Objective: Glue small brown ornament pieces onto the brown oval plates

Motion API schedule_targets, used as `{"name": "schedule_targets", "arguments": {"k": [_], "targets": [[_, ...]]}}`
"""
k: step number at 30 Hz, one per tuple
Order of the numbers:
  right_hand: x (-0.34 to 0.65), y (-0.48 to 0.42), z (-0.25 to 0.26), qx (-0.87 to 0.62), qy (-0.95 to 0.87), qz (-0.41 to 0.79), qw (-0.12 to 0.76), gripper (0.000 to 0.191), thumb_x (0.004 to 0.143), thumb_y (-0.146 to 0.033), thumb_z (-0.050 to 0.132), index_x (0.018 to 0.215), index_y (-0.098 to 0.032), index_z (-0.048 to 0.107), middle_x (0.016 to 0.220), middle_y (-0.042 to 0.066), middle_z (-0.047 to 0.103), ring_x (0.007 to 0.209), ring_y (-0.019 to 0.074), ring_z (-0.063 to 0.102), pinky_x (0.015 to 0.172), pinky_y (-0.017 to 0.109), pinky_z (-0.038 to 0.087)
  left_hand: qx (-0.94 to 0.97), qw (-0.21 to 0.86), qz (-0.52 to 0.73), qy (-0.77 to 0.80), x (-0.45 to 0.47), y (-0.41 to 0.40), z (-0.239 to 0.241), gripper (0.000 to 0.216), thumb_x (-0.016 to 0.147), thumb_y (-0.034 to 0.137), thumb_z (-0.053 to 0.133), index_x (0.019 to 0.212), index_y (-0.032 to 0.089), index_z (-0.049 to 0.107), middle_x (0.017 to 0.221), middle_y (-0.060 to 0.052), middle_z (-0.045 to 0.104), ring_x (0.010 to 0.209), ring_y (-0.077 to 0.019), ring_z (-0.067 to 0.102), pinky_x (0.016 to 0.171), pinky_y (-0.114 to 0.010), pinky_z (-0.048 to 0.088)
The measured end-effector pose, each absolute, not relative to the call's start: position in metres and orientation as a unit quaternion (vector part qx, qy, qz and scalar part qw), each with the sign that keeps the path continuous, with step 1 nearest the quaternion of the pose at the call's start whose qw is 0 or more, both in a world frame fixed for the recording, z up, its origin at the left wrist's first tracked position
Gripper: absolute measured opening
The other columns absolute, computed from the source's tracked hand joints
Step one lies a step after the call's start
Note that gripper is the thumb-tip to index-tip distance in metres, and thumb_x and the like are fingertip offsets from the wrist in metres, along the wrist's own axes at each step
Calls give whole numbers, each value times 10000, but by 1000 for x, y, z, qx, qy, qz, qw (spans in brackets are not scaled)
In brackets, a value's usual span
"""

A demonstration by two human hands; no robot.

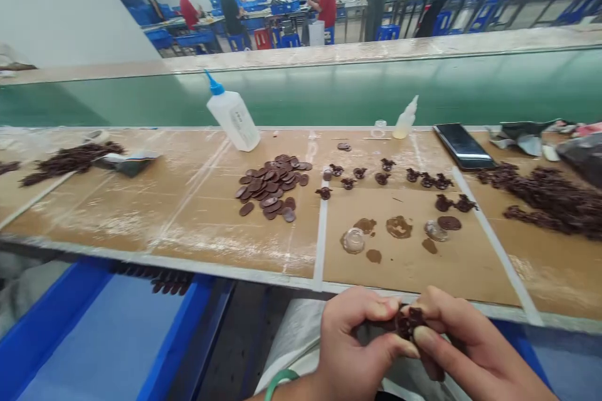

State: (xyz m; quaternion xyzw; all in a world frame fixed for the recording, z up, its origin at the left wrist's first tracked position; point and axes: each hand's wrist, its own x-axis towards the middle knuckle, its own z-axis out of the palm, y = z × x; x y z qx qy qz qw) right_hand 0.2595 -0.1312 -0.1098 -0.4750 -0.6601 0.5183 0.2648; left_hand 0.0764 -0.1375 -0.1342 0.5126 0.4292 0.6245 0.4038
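Observation:
My left hand (360,341) and my right hand (463,351) meet at the bottom of the view, below the table's front edge. Both pinch one small dark brown ruffled piece (408,321) between thumbs and fingertips. On the cardboard-covered table (188,213) ahead lies a heap of flat brown oval pieces (273,185). A row of small brown flower-like pieces (390,175) runs to its right. Brown glue blots (399,226) and a small clear cap (353,240) sit just beyond my hands.
A white glue bottle with a blue tip (232,116) leans at the back, a smaller bottle (405,119) and a black phone (463,146) to its right. Brown piles lie at far right (550,197) and far left (70,160). Blue bin (94,338) lower left. People work behind the green conveyor (329,91).

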Motion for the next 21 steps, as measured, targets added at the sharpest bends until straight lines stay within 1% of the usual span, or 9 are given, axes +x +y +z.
{"name": "schedule_targets", "arguments": {"k": [2, 6, 8, 11, 15, 21], "targets": [[259, -127, -107, -454, -685, 507, 262, 380, 1053, -501, 518, 826, -221, 637, 735, 1, 592, 721, 182, 597, 732, 290, 494, 513, 412, 626, 418, 74, -134, -133, 293, 659, 436, 954, 824, 231, 825, 753, -76, 831, 664, -224, 798, 637, -275, 648], [258, -125, -106, -441, -702, 494, 262, 390, 1080, -470, 472, 813, -210, 589, 759, 2, 582, 720, 166, 574, 700, 267, 470, 526, 409, 625, 407, 73, -130, -132, 271, 674, 405, 952, 877, 265, 840, 770, -51, 834, 685, -199, 802, 669, -241, 645], [259, -126, -108, -440, -703, 491, 264, 384, 1082, -466, 469, 825, -208, 590, 768, 2, 579, 728, 164, 570, 707, 267, 466, 531, 407, 621, 409, 74, -130, -131, 269, 670, 388, 958, 881, 272, 839, 779, -43, 837, 693, -193, 803, 682, -233, 645], [259, -128, -110, -438, -698, 493, 280, 374, 1085, -477, 469, 861, -208, 599, 783, -4, 570, 701, 151, 556, 688, 259, 461, 532, 413, 615, 410, 74, -131, -130, 257, 682, 387, 953, 883, 281, 835, 781, -29, 837, 704, -182, 805, 690, -217, 641], [259, -128, -110, -420, -707, 485, 299, 373, 1100, -490, 444, 910, -215, 607, 749, -19, 562, 681, 141, 539, 679, 251, 448, 527, 424, 607, 418, 76, -132, -130, 246, 693, 387, 947, 886, 280, 837, 787, -24, 834, 723, -173, 801, 708, -210, 636], [257, -126, -106, -419, -708, 490, 289, 445, 1108, -527, 391, 879, -198, 586, 726, -24, 515, 623, 129, 500, 600, 253, 418, 516, 435, 611, 413, 75, -133, -131, 232, 703, 394, 941, 866, 270, 833, 768, -24, 822, 698, -166, 780, 685, -217, 630]]}}
